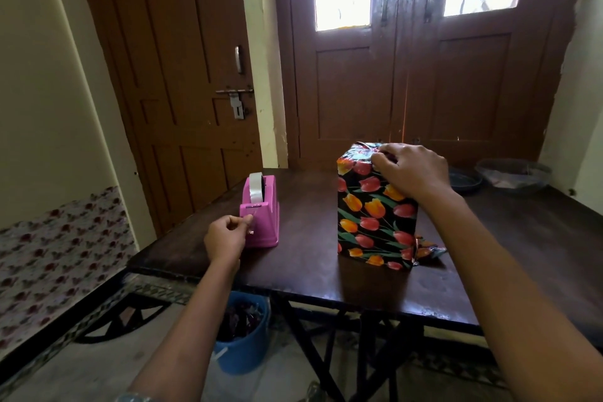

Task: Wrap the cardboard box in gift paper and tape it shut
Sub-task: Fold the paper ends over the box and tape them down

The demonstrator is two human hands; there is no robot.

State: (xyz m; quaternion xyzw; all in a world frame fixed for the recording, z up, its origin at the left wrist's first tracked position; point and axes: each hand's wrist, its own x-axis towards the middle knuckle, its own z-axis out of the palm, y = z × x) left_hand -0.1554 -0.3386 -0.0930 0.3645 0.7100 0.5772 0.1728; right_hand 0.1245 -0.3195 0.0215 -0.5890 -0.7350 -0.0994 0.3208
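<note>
Clamping down with the right hand (411, 170) on top of the tall box wrapped in glossy black tulip-print gift paper (375, 215), fingers curled, grip tight on the gathered paper at the top edge. Standing upright directly beneath that grip, on the dark brown wooden worktop (310, 238), with a crumpled loose paper flap (429, 251) poking out at the base, below the right wrist. Over on the other side, pinching the free end of the clear tape strip (250, 227) with the left hand (226, 237), thumb and forefinger closed together on it. Touching the front of the pink plastic tape dispenser (266, 222) right at that grip, with the white tape roll (256, 189) seated just beyond and above. Well apart, the two grips. Down under the left forearm, below the worktop edge, a blue plastic bucket (248, 352).
</note>
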